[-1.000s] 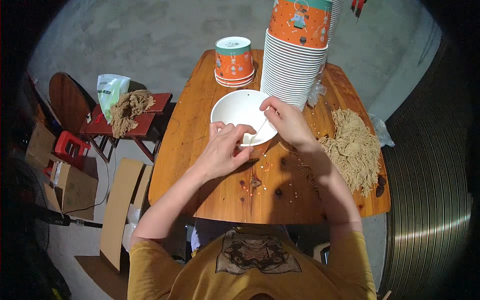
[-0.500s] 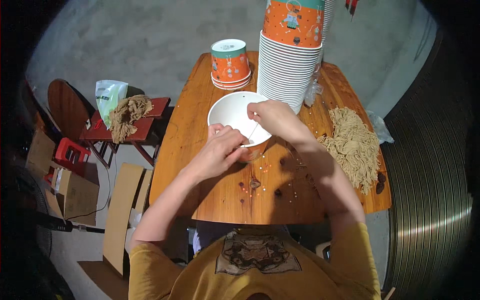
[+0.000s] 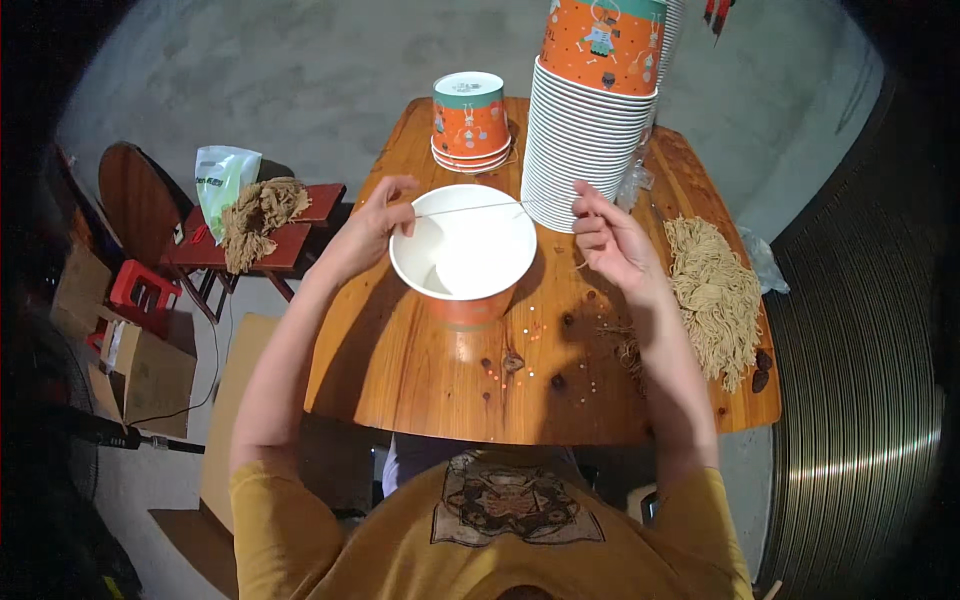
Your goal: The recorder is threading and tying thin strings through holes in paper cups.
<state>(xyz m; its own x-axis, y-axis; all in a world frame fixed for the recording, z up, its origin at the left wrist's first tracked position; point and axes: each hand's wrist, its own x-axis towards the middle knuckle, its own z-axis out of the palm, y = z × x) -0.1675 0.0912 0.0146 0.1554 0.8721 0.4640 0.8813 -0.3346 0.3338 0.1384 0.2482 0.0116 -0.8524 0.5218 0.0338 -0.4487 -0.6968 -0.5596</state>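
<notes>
A paper bucket (image 3: 470,310), orange outside and white inside, stands mouth up on the wooden table in front of me. Above its mouth a thin tan string (image 3: 468,209) runs nearly straight from hand to hand. My left hand (image 3: 372,232) pinches one end by the bucket's left rim. Out to the right, my right hand (image 3: 618,240) has its fingers curled on the other end, and a short tail of string hangs below them. Whether the string passes through the bucket's wall I cannot tell.
A tall stack of nested buckets (image 3: 582,140) rises behind my right hand. Farther left sits a short upside-down stack (image 3: 470,125). A heap of tan strings (image 3: 712,300) lies at the table's right. Small orange and white dots (image 3: 533,325) are scattered near the bucket. A red bench (image 3: 300,235) stands left.
My hands have moved apart from over the bucket, left hand leftward and right hand rightward, and the string now stretches between them. The bucket has shifted slightly toward me.
</notes>
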